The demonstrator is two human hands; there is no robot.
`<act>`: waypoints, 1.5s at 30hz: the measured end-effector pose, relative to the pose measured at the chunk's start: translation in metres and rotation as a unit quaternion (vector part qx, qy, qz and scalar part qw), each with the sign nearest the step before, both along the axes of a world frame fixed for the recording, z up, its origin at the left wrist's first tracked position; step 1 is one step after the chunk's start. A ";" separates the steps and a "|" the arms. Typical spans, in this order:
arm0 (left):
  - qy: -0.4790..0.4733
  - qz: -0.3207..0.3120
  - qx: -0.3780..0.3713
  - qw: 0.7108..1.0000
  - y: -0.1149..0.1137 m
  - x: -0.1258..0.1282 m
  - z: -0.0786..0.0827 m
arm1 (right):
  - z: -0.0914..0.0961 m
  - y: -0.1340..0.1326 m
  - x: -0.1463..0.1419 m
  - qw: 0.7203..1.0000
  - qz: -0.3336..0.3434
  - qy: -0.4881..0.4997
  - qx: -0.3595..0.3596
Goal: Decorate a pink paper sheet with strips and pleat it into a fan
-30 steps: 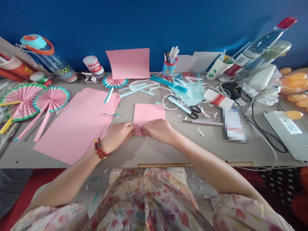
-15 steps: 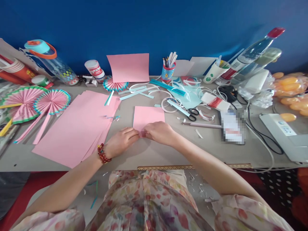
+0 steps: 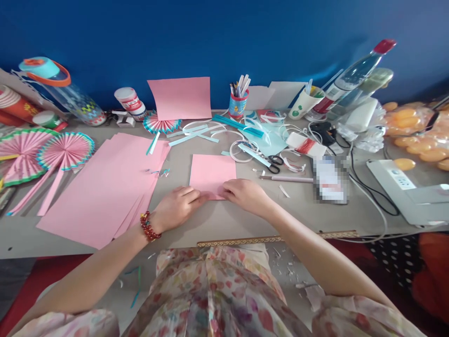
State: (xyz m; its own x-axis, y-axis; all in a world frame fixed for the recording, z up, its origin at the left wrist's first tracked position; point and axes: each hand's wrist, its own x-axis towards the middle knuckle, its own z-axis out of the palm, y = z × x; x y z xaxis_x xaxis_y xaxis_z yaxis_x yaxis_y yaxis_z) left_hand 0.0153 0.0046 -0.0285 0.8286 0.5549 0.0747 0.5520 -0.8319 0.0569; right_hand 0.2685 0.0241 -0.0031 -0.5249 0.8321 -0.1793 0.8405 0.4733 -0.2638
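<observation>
A square of pink paper (image 3: pixel 213 171) lies flat on the table in front of me, with a thin bluish line along its left edge. My left hand (image 3: pixel 180 206), with a red bead bracelet (image 3: pixel 149 226) at the wrist, has its curled fingers closed at the paper's lower left corner. At the lower right of the near edge, my right hand (image 3: pixel 245 195) pinches the paper with bent fingers. Both sets of fingertips hide parts of that edge. Large pink sheets (image 3: pixel 101 187) are stacked just left of my left hand, with small paper scraps (image 3: pixel 159 172) on them.
Pleated paper fans (image 3: pixel 66 150) lie at the far left. Behind the square are blue paper strips (image 3: pixel 198 133), scissors (image 3: pixel 276 162) and a pen cup (image 3: pixel 238 104). A pen (image 3: pixel 291 179), a phone (image 3: pixel 330 180) and a power strip (image 3: pixel 396 187) with cables are to the right.
My right hand has slid rightward along the paper's near edge, away from my left hand. The whole view has shifted slightly, and the paper still lies flat.
</observation>
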 end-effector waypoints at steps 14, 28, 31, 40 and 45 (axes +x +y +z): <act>0.008 0.005 -0.003 1.000 -0.001 -0.001 -0.002 | -0.006 0.002 0.000 0.999 0.039 -0.032 0.000; 0.015 -0.007 -0.003 1.000 0.000 -0.003 -0.002 | -0.012 -0.001 0.002 0.998 0.060 -0.027 0.022; 0.012 -0.003 -0.009 1.000 0.000 -0.003 -0.002 | -0.012 -0.001 0.003 0.998 0.063 -0.015 0.018; 0.035 -0.009 0.007 0.999 0.000 -0.002 -0.002 | -0.011 0.000 0.002 0.998 0.057 -0.030 0.017; 0.030 -0.006 0.001 1.000 0.000 -0.002 -0.001 | -0.011 -0.001 0.001 0.998 0.057 -0.037 0.017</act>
State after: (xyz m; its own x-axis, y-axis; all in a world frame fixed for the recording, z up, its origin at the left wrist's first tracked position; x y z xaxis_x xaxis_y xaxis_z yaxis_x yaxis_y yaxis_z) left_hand 0.0132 0.0042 -0.0294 0.8385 0.5443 0.0262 0.5438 -0.8389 0.0232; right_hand 0.2699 0.0230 -0.0140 -0.6033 0.7736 -0.1939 0.7969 0.5752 -0.1849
